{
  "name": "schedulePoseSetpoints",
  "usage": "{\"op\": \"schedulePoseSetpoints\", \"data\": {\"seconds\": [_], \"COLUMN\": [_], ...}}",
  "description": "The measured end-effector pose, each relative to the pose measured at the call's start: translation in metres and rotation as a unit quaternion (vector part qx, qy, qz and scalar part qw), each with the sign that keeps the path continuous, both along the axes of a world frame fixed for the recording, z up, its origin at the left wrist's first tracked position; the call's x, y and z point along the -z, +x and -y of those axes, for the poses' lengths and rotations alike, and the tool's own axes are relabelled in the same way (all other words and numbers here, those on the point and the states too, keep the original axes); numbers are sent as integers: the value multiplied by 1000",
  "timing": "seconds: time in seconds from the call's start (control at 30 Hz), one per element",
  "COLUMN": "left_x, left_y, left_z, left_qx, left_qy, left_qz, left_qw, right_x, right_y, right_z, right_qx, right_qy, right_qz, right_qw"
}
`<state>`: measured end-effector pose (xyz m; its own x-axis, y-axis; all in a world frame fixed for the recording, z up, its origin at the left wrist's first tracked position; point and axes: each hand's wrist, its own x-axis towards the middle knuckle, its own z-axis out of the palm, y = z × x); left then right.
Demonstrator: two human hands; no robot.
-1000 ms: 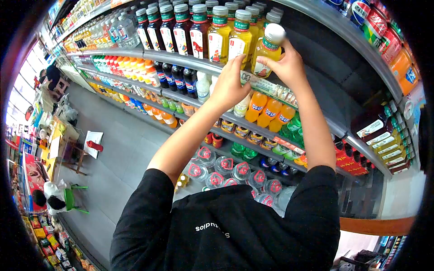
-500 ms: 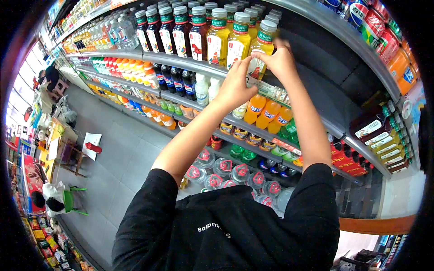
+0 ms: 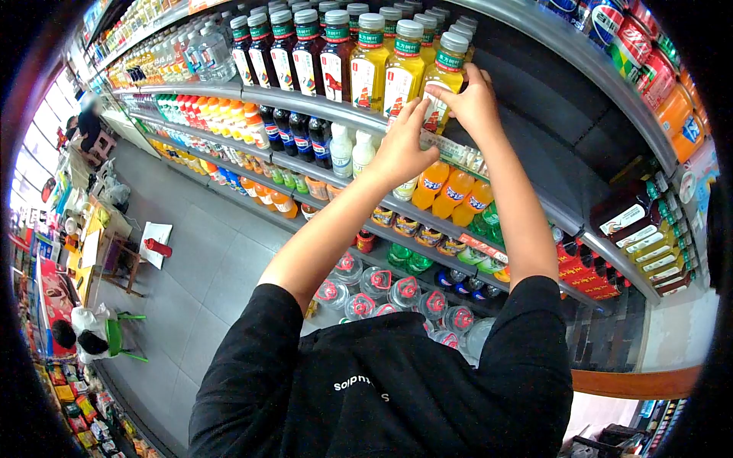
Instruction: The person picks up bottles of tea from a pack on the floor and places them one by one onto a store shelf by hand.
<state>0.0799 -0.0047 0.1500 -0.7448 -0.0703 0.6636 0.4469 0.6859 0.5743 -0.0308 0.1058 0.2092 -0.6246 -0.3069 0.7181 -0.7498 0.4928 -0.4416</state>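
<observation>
At the right end of a row on the upper shelf stands a yellow tea bottle (image 3: pixel 445 70) with a grey cap, green neck band and white label. My right hand (image 3: pixel 472 103) grips it, thumb across the front label and fingers around its right side. My left hand (image 3: pixel 406 149) is in front of the shelf edge, fingers stretched up near the bottle's lower left and thumb apart; I cannot tell whether they touch it. Beside it are more yellow tea bottles (image 3: pixel 403 72) and dark tea bottles (image 3: pixel 336 61).
A grey shelf edge (image 3: pixel 305 104) runs below the tea bottles. Lower down are orange soda bottles (image 3: pixel 431 183), cola bottles (image 3: pixel 299 141) and large water jugs (image 3: pixel 374 282). Soda cans (image 3: pixel 634 38) line the upper right. A seated person (image 3: pixel 88 332) is at the far left.
My right hand's fingers, blurred before, now rest against the bottle's right side. My left hand has shifted very slightly; the bottles stand in nearly the same place.
</observation>
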Motion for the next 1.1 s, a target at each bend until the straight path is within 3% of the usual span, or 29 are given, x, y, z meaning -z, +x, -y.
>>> {"op": "schedulePoseSetpoints", "data": {"seconds": [0.57,0.63,0.7,0.8,0.83,0.9,1.03,1.1], "left_x": [6,10,16,23,24,24,22,23], "left_y": [2,4,5,6,6,7,8,7], "left_z": [4,10,18,22,22,19,14,14], "left_qx": [5,0,-1,-4,-5,12,44,52], "left_qy": [7,13,19,33,28,34,18,29], "left_qz": [8,3,1,24,33,31,3,-6], "left_qw": [1000,1000,1000,999,999,999,999,998], "right_x": [0,-8,-2,17,17,27,25,25], "right_y": [4,22,17,10,15,12,13,15], "right_z": [1,-5,-16,-25,-24,-20,-19,-18], "right_qx": [-30,-56,-37,-46,-30,-54,-86,-112], "right_qy": [-53,-103,-99,9,62,28,53,-15], "right_qz": [22,183,171,301,284,219,244,256], "right_qw": [998,976,979,953,956,974,965,960]}}
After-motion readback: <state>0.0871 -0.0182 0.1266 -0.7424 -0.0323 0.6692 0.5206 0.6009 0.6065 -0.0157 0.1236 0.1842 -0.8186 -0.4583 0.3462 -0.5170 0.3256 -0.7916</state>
